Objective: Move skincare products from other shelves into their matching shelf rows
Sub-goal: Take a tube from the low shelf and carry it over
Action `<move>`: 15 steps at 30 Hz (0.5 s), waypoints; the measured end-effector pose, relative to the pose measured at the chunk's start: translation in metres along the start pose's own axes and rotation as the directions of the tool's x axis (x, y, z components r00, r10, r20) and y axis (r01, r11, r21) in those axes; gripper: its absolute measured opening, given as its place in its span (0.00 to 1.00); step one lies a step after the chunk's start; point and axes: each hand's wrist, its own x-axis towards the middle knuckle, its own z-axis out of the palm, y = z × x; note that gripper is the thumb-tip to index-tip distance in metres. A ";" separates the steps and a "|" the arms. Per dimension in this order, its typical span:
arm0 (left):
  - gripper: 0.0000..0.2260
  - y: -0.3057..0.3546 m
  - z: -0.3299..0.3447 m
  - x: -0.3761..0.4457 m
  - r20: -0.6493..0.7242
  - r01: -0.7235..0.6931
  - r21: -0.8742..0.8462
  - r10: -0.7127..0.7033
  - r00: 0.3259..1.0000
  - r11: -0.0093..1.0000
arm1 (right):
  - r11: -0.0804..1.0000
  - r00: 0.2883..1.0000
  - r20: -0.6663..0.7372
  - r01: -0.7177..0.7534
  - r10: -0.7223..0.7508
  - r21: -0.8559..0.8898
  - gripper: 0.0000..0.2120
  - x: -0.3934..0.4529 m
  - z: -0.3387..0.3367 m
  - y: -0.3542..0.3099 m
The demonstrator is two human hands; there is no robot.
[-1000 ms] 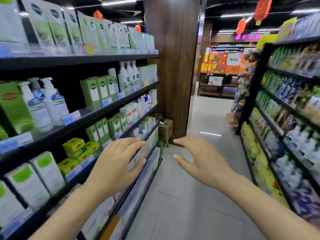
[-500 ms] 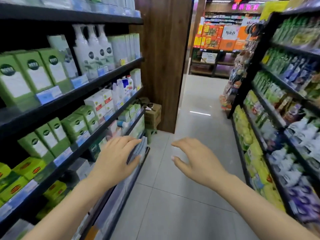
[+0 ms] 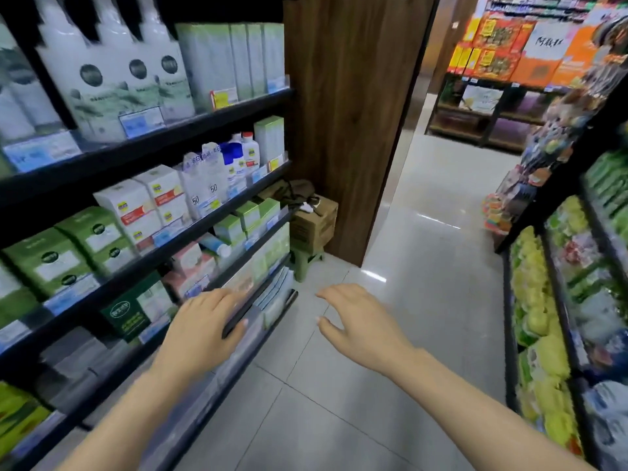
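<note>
Both hands out, holding nothing, beside the skincare shelves.

Motion blur smears most labels, and the lowest rows sit half hidden in shadow behind the left hand [image 3: 200, 329]. Its relaxed fingers lie over a shelf edge [image 3: 251, 302]; touching or not, I cannot tell. The right hand [image 3: 360, 322] hovers open above the floor [image 3: 339, 385]. Green boxes [image 3: 64, 253] and white boxes [image 3: 146, 205] fill the middle rows, white bottles [image 3: 112, 76] above.

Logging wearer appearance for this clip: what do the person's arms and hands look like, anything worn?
Both forearms are bare, with no sleeves in view. The left hand and right hand show no gloves, rings, watch or wristband. Nails look short; motion blur hides finer detail.
</note>
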 end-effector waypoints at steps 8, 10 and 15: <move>0.23 -0.015 0.033 0.050 0.039 0.238 0.018 -0.239 0.970 0.971 | 0.993 0.990 0.087 0.111 -0.113 0.026 0.21 0.106 0.027 0.072; 0.22 -0.025 0.041 0.065 0.034 0.293 0.003 -0.293 0.955 0.956 | 0.990 0.984 0.110 0.138 -0.140 0.021 0.21 0.135 0.041 0.083; 0.24 -0.060 0.063 0.109 0.051 0.411 -0.045 -0.409 0.911 0.910 | 0.985 0.967 0.187 0.167 -0.172 0.041 0.20 0.209 0.074 0.100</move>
